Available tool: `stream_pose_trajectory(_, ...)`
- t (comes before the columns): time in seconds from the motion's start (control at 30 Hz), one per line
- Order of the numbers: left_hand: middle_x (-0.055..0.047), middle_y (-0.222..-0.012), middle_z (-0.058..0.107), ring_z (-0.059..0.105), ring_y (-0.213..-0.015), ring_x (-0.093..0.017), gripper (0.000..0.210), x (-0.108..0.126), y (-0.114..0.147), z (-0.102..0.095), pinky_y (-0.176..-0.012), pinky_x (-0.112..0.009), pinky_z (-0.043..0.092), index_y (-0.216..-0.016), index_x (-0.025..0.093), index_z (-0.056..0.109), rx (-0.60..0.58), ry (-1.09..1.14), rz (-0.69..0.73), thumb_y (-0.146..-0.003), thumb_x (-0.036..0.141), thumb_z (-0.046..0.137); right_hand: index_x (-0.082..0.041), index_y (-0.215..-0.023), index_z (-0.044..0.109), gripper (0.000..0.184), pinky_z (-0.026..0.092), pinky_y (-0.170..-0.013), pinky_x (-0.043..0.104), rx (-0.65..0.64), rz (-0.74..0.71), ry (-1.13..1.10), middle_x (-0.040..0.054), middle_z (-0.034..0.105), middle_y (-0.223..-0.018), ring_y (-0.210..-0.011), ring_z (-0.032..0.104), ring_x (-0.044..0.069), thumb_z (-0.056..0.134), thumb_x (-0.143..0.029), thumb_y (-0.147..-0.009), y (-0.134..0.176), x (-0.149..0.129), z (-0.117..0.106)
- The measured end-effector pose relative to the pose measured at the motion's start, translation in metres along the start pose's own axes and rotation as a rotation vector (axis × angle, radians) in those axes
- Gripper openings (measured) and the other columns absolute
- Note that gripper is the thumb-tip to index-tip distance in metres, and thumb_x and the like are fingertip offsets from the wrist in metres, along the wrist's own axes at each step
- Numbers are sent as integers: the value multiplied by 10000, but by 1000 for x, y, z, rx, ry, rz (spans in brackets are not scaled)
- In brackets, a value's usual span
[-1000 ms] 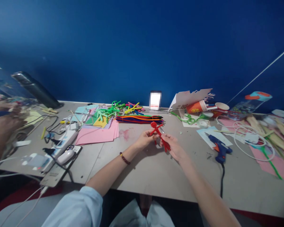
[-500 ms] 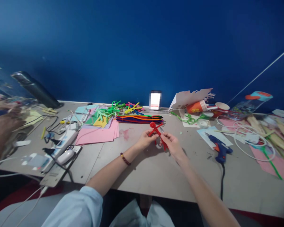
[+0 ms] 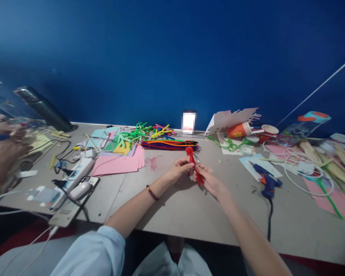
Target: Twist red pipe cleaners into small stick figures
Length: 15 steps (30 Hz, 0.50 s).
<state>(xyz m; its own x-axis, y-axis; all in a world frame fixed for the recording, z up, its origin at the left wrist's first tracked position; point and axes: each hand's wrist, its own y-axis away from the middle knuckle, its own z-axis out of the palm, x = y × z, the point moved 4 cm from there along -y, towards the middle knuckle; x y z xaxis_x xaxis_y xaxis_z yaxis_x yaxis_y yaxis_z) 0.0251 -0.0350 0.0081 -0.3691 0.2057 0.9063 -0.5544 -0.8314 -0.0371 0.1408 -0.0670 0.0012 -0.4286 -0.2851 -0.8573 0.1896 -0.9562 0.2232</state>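
Between my hands, over the middle of the table, is a red pipe cleaner figure point(image 3: 190, 155) with a rounded top and strands hanging below. My left hand point(image 3: 180, 169) pinches it from the left with thumb and fingers. From the right, my right hand point(image 3: 208, 177) closes on its lower strands. A small shiny metal piece point(image 3: 197, 160) shows beside the figure near my right fingers; its kind is unclear. Just beyond my hands lies a bundle of coloured pipe cleaners point(image 3: 169, 145), dark, purple and orange.
Green pipe cleaner shapes point(image 3: 132, 134) lie behind pink paper point(image 3: 117, 165). Left are a power strip point(image 3: 74, 176), a phone point(image 3: 66, 211) and another person's hands point(image 3: 5, 149). A glue gun point(image 3: 266, 180), paper cups point(image 3: 238, 130) and a white cable point(image 3: 289, 184) are right.
The red figure has turned more upright, and its strands, crossed and spread before, now lie closer together. Both my hands have stayed at nearly the same spot.
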Motion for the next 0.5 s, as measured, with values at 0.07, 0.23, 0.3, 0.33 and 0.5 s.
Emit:
stream_pose_trajectory(0.07,-33,-606,625,569,-517,-117,295,1,0,1,-572,-264,428,-774,117,639,10,-1,7,-710,391,726,-171,-726,634,350,457,-507,223,17,4,6,-40,566,-531,-475,512,81,808,-443,-591,0,1,-1)
stream_pose_trajectory(0.23,10,-565,578,517,-484,-80,287,2,-3,-5,-524,-230,394,-678,138,596,203,-13,42,-668,374,759,-166,-759,660,363,492,-528,225,76,-22,70,-2,648,-627,-526,580,97,794,-460,-595,-3,1,-3)
stream_pose_trajectory(0.3,15,-593,588,509,-509,-66,283,2,-3,-9,-543,-221,397,-667,142,597,308,-22,77,-621,339,795,-165,-782,671,353,501,-540,227,65,-15,116,10,669,-649,-539,597,102,795,-440,-597,-4,2,-3)
stream_pose_trajectory(0.33,12,-617,599,513,-526,-65,281,2,-3,-10,-555,-220,402,-684,145,610,343,-21,88,-605,329,806,-166,-794,676,357,503,-541,226,63,-12,129,12,672,-649,-538,601,103,799,-433,-592,-5,3,-4)
stream_pose_trajectory(0.5,-9,-619,601,509,-507,-77,319,-4,-4,-6,-536,-241,413,-786,123,678,234,-4,-11,-614,365,796,-174,-833,688,418,508,-543,231,112,-41,110,6,676,-642,-528,606,107,810,-455,-549,-9,7,-7)
